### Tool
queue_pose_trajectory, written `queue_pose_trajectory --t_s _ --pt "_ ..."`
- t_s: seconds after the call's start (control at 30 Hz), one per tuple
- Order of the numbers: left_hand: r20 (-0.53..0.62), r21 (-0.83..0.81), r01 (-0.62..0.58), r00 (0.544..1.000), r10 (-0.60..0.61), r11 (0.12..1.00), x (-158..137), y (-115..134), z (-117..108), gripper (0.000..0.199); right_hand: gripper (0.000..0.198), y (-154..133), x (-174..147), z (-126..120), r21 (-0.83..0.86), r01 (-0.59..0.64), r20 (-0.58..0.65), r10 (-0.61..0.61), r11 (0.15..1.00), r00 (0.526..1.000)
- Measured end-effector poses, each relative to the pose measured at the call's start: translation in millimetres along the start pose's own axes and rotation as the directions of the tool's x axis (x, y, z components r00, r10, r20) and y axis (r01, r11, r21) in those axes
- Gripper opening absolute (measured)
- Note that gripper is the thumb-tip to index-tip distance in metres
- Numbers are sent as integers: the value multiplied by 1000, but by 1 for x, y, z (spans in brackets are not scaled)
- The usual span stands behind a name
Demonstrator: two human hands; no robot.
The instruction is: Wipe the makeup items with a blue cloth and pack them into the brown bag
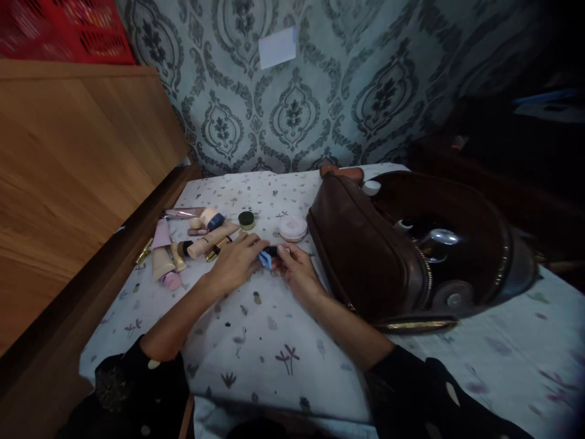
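My left hand is closed, pinching a small piece of blue cloth. My right hand grips a small black cosmetic item, whose exact kind is hard to make out. The cloth lies against this item between my two hands, and fingers cover part of both. Just left of my left hand are a beige tube and a black-and-gold stick. Beyond the hands stand a round jar with a dark green lid and a round pale powder case.
Several cosmetics lie to the left, among them a pink tube and a bottle with a dark blue cap. A large brown leather bag stands open on the right, with items inside. A wooden cabinet borders the patterned tablecloth.
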State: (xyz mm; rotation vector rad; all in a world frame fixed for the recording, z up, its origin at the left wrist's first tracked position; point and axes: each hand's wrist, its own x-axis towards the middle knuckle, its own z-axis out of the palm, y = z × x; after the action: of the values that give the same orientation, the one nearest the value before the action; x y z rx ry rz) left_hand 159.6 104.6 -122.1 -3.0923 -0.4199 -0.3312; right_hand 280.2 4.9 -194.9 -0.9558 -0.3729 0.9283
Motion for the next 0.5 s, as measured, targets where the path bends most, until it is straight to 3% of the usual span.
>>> queue_pose_trajectory --t_s 0.13,0.2,0.37,0.5 --pt "-254 -264 134 946 -203 955 -2 -5 5 39 47 4 0 -2 -56 60 3 -60 997 998" --pt "-311 -289 111 929 -203 951 -2 0 10 33 45 6 -1 -1 -77 81 -2 -81 994 997" --pt "-208 -95 -5 978 -15 995 -4 17 28 30 44 8 -1 -1 -74 102 -4 -103 992 995" --pt "-55 10 -48 997 49 999 -5 9 25 29 41 7 -4 -2 -78 119 -9 -120 990 993"
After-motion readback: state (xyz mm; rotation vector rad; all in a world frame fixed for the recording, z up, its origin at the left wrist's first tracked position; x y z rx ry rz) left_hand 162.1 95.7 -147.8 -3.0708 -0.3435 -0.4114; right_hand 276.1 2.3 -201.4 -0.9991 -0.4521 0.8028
